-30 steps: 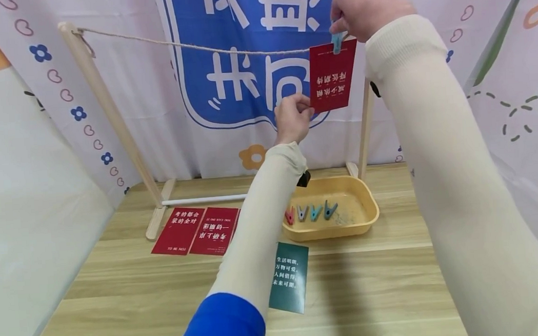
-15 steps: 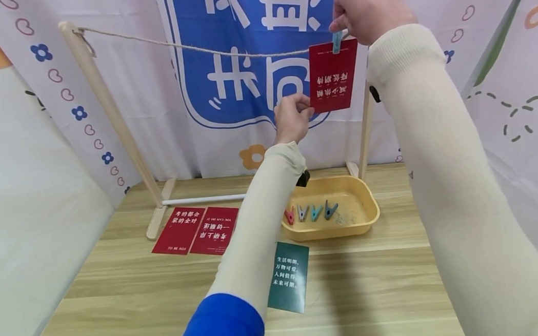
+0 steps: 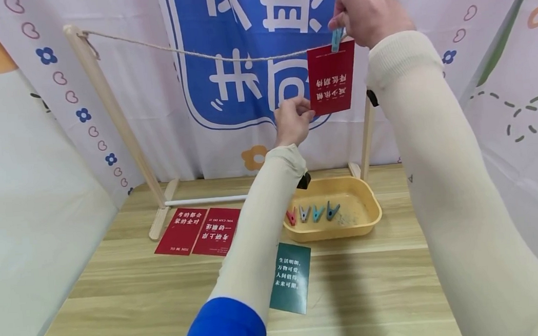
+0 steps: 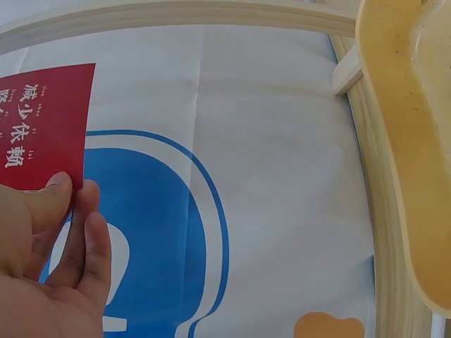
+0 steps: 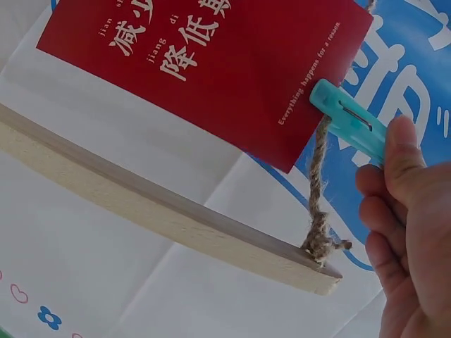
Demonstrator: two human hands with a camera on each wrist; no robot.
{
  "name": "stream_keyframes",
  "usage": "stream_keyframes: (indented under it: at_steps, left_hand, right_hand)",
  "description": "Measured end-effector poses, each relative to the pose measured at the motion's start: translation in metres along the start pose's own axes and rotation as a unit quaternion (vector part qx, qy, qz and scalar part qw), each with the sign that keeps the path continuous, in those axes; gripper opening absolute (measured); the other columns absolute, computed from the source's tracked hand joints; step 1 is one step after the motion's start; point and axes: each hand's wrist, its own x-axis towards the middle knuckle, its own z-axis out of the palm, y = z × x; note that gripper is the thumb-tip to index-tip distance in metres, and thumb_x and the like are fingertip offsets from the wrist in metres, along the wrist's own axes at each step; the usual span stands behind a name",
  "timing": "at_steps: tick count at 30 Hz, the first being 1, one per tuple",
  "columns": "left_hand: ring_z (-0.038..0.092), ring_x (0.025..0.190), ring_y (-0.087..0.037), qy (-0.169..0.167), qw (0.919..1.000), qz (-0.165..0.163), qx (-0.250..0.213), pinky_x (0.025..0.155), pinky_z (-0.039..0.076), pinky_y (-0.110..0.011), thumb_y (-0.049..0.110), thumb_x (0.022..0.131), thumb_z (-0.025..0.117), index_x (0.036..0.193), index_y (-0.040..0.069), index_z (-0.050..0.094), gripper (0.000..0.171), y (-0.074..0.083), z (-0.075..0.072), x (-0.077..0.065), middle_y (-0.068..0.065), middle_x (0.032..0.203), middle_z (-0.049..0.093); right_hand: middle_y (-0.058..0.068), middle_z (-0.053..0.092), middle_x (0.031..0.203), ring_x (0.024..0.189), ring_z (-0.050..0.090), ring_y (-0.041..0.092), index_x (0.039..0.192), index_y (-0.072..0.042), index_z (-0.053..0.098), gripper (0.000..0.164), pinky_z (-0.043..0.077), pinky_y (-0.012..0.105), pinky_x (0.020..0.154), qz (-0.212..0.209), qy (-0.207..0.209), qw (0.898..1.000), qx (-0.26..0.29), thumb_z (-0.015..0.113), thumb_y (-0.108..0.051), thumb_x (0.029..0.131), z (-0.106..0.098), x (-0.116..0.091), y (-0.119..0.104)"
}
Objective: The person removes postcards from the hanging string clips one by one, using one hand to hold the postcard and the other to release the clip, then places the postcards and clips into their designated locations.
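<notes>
A red card [image 3: 330, 79] with white lettering hangs at the right end of a twine line [image 3: 244, 59]. My left hand [image 3: 292, 120] pinches the card's lower corner between thumb and fingers, seen closely in the left wrist view. Above, my right hand [image 3: 372, 10] pinches the tail of a light blue clothespin [image 5: 349, 120]. The clothespin's nose lies over the card's top edge, right at the twine, in the right wrist view. Beside it, the twine is knotted round the end of a wooden post [image 5: 169, 218].
A yellow tray [image 3: 369, 218] holding several clothespins [image 3: 318, 214] stands below. Two red cards [image 3: 180, 231] and a green card [image 3: 291, 279] lie on the wooden table [image 3: 378, 295]. The left post [image 3: 113, 116] holds the twine's other end. A printed cloth [image 3: 194, 152] hangs behind.
Both hands keep their hold on the card and the clothespin, almost without moving. The head view has shifted very slightly.
</notes>
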Motion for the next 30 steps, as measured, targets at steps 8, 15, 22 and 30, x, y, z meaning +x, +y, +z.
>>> stream_keyframes:
  at_steps: [8,15,22,30]
  left_hand:
    - [0.074,0.100,-0.019,0.009,0.9998,0.014,0.007,0.096,0.058,-0.033,0.011,0.101,0.071,0.111,0.008,0.077,0.012,-0.006,-0.003,0.002,-0.007,0.107,0.079]
    - [0.070,0.107,-0.020,0.009,0.9999,0.009,0.006,0.099,0.058,-0.034,0.011,0.101,0.071,0.114,0.008,0.077,0.014,-0.007,-0.005,0.000,-0.007,0.111,0.079]
    - [0.069,0.110,-0.021,0.006,1.0000,0.004,0.002,0.096,0.060,-0.032,0.012,0.101,0.070,0.117,0.007,0.076,0.017,-0.010,-0.008,-0.001,-0.008,0.116,0.078]
    - [0.070,0.110,-0.021,-0.005,1.0000,-0.005,-0.002,0.097,0.061,-0.034,0.012,0.101,0.071,0.120,0.008,0.076,0.020,-0.012,-0.013,-0.003,-0.007,0.115,0.078]
  right_hand:
    - [0.022,0.054,0.154,0.140,0.050,0.037,0.144,0.000,0.061,0.040,0.046,0.052,0.120,0.003,0.022,1.000,0.014,0.044,-0.014,0.111,-0.005,-0.008,-0.008]
    - [0.016,0.052,0.159,0.142,0.050,0.035,0.147,-0.006,0.060,0.042,0.047,0.050,0.119,0.018,0.010,0.999,0.038,0.042,-0.019,0.112,-0.008,-0.006,-0.006]
    - [0.013,0.052,0.160,0.139,0.050,0.031,0.147,-0.010,0.061,0.041,0.049,0.050,0.117,0.032,0.000,0.998,0.058,0.045,-0.021,0.111,-0.011,-0.009,-0.005]
    - [0.019,0.053,0.156,0.137,0.050,0.036,0.147,-0.007,0.061,0.041,0.047,0.055,0.118,0.018,-0.015,0.999,0.037,0.047,-0.019,0.110,-0.010,-0.009,-0.002]
